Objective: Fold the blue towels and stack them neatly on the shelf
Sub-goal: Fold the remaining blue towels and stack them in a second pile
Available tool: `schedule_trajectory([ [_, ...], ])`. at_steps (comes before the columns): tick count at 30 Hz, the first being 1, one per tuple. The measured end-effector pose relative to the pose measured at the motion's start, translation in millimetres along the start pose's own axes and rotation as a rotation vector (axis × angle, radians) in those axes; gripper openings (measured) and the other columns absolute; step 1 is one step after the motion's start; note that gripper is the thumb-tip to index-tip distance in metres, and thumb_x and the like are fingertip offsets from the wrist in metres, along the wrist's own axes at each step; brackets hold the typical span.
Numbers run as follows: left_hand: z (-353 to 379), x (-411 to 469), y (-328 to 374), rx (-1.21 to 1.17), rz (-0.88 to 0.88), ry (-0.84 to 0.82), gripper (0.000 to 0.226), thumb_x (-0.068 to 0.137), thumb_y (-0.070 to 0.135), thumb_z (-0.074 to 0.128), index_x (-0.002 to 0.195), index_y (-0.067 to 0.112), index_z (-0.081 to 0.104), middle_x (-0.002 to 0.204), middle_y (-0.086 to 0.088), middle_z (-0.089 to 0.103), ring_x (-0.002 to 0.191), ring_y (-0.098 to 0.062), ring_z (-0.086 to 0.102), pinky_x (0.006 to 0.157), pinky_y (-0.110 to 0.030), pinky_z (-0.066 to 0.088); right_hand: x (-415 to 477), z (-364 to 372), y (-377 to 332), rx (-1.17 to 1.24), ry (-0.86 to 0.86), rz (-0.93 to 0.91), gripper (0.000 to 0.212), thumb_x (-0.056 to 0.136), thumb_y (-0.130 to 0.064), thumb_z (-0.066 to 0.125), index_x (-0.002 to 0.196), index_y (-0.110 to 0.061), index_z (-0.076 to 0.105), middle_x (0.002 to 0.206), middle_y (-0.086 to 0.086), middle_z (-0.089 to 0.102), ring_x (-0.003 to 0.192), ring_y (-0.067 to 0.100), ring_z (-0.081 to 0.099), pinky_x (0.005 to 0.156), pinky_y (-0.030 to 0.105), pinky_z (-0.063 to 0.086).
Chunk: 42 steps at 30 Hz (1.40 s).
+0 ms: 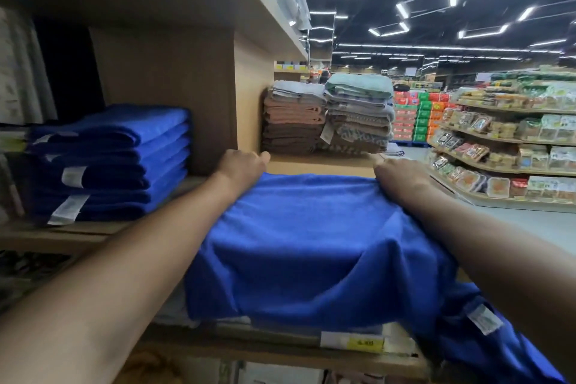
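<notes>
Two hands work at mid-frame: the left hand [243, 165] and the right hand [400, 176] sit at the far corners of a loose royal-blue terry towel [311, 243]. This towel lies spread over the light wooden shelf [321, 164] in the lower centre, with its near edge draping over the front lip and one tagged end hanging off at lower right. Each grip appears curled round the far hem and pinching it, though the fingertips are hidden behind the knuckles and motion blur softens the detail. At centre left, well apart from the hands, stands a stack of folded blue towels with white tags [109, 162], squared up in the neighbouring bay. Behind the shelf, in the upper centre, rises a pile of brown and grey folded towels [327, 115]. Judged from this layout, the step in hand is the first fold of the loose towel. The next move calls for carrying the far hem toward the near edge, corners matched and cloth kept taut, so the fold lands flat.
</notes>
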State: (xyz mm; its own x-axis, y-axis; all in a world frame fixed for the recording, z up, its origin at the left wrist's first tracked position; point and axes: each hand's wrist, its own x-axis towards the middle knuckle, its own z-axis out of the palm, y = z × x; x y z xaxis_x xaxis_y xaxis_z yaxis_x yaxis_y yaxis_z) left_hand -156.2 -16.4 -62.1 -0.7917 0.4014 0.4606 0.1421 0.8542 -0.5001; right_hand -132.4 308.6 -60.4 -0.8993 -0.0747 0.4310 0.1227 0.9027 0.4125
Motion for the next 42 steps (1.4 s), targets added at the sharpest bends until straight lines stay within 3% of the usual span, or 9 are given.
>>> schedule_trajectory([
  [13,17.8,42.1,0.9,-0.044,0.084,-0.033,0.019,0.101,0.007,0.039,0.115,0.012,0.050,0.107,-0.011,0.069,0.098,-0.037,0.069,0.067,-0.038,0.041,40.4,24.1,5.7,0.054,-0.019,0.009,0.042,0.102,-0.011,0.041,0.137,-0.024,0.059,0.123,0.007,0.069,0.113,0.031,0.067,0.071,0.038,0.042],
  [17,-1.6,26.1,-1.7,-0.339,-0.064,0.030,0.026,0.102,0.037,0.045,0.115,0.016,0.052,0.112,-0.011,0.067,0.101,-0.038,0.065,0.072,-0.038,0.046,26.1,1.7,8.7,0.204,-0.009,0.012,0.026,0.101,-0.025,0.052,0.121,-0.010,0.057,0.116,0.016,0.069,0.107,0.037,0.066,0.080,0.043,0.054],
  [19,-20.8,8.9,-4.4,-0.521,-0.121,0.058,0.031,0.097,0.039,0.052,0.121,0.020,0.054,0.116,-0.008,0.065,0.105,-0.036,0.063,0.082,-0.041,0.052,11.9,-21.0,10.3,0.383,-0.013,0.018,0.037,0.099,-0.036,0.057,0.125,-0.010,0.054,0.121,0.018,0.065,0.109,0.039,0.063,0.086,0.046,0.053],
  [22,-45.7,-41.1,-9.0,-0.760,-0.111,0.246,0.022,0.090,0.038,0.056,0.108,0.027,0.064,0.101,0.006,0.063,0.099,-0.025,0.063,0.082,-0.037,0.052,-30.2,-56.6,11.5,0.638,0.080,-0.024,0.045,0.098,-0.043,0.058,0.134,-0.017,0.055,0.127,0.011,0.060,0.112,0.032,0.063,0.092,0.041,0.050],
  [24,-56.7,-92.4,-9.3,-0.815,-0.120,0.430,0.016,0.090,0.043,0.051,0.096,0.031,0.061,0.088,0.015,0.055,0.089,-0.013,0.060,0.072,-0.031,0.048,-74.6,-73.0,11.7,0.815,0.222,-0.090,0.030,0.096,-0.044,0.058,0.116,-0.023,0.065,0.109,-0.001,0.063,0.094,0.016,0.067,0.085,0.038,0.053],
  [27,-58.5,-169.9,-5.8,-0.819,-0.094,0.591,0.018,0.096,0.048,0.049,0.099,0.034,0.059,0.096,0.019,0.056,0.093,-0.009,0.057,0.078,-0.032,0.047,-150.6,-85.1,10.4,0.945,0.324,-0.184,0.020,0.092,-0.048,0.056,0.091,-0.030,0.064,0.087,-0.014,0.060,0.081,0.005,0.062,0.074,0.035,0.055],
  [31,-38.2,-228.2,1.5,-0.720,-0.061,0.566,0.045,0.081,0.059,0.069,0.113,0.027,0.061,0.113,0.010,0.060,0.101,-0.020,0.059,0.083,-0.041,0.046,-213.1,-80.8,10.8,0.863,0.373,-0.156,0.026,0.091,-0.060,0.054,0.095,-0.035,0.061,0.085,-0.022,0.060,0.085,0.005,0.061,0.076,0.034,0.049],
  [37,-24.4,-241.4,11.4,-0.679,-0.113,0.619,0.029,0.084,0.029,0.066,0.111,0.018,0.065,0.114,0.003,0.060,0.103,-0.027,0.061,0.088,-0.040,0.047,-237.2,-73.4,6.3,1.081,0.392,-0.016,0.015,0.084,-0.038,0.075,0.093,-0.043,0.065,0.081,-0.013,0.068,0.064,0.009,0.060,0.058,0.012,0.041],
  [42,-23.2,-246.3,0.8,-0.741,-0.121,0.649,0.015,0.087,0.019,0.059,0.100,0.017,0.066,0.105,0.004,0.063,0.098,-0.024,0.062,0.087,-0.039,0.048,-246.6,-68.5,19.4,1.489,0.244,0.093,0.013,0.092,-0.027,0.069,0.099,-0.037,0.071,0.082,-0.004,0.069,0.052,0.011,0.057,0.047,0.023,0.042],
])
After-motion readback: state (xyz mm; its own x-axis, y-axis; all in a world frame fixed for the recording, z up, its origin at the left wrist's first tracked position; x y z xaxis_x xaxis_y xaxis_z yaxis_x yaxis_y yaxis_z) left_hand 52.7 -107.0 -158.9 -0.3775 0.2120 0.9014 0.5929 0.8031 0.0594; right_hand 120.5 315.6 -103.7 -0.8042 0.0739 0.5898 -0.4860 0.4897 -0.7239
